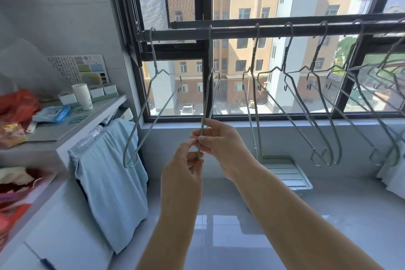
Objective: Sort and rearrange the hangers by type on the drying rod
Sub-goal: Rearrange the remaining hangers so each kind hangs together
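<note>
Window bay: drying rod (230,31) spans the frame. Leftmost hanger (154,57), green wire, hangs free. Second hanger (210,50), hooked on the rod, edge-on; fingers of left hand (183,173) and right hand (221,144) pinch its lower end. Remaining hangers (286,52) hang rightward.

Pale grey-green is seen on the wire hangers (210,50), black on the drying rod (230,32). A cloth (109,171) is coloured light blue, a cup (82,96) white, a bag (19,103) red; a card (63,68) is patterned with small dark dots and coloured patches.
</note>
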Demonstrator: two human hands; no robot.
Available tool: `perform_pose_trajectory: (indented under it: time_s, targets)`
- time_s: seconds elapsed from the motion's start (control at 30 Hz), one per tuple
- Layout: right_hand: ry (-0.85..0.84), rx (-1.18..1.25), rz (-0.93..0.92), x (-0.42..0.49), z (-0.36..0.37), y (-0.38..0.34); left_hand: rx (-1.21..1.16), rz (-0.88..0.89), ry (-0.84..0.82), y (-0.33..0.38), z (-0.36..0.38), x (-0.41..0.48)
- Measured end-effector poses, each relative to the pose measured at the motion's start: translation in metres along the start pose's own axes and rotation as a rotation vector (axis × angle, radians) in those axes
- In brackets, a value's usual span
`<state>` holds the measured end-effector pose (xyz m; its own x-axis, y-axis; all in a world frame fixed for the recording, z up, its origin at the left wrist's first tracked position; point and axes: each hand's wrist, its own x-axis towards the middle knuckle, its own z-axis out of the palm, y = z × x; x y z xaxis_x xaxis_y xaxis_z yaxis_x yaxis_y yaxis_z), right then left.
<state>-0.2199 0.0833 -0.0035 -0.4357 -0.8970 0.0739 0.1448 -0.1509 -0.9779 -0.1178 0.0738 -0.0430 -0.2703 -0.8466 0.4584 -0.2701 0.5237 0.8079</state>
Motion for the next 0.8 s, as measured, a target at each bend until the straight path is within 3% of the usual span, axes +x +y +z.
perform_pose_trajectory:
  time_s: [0.27, 0.8]
  targets:
    - [-0.072, 0.000, -0.007, -0.002, 0.011, -0.003, -0.039, -0.020, 0.037, -0.001, -0.013, -0.004]
    - [-0.061, -0.015, 0.024, -0.003, 0.030, -0.005, -0.010, -0.033, 0.048, -0.005, -0.028, -0.001]
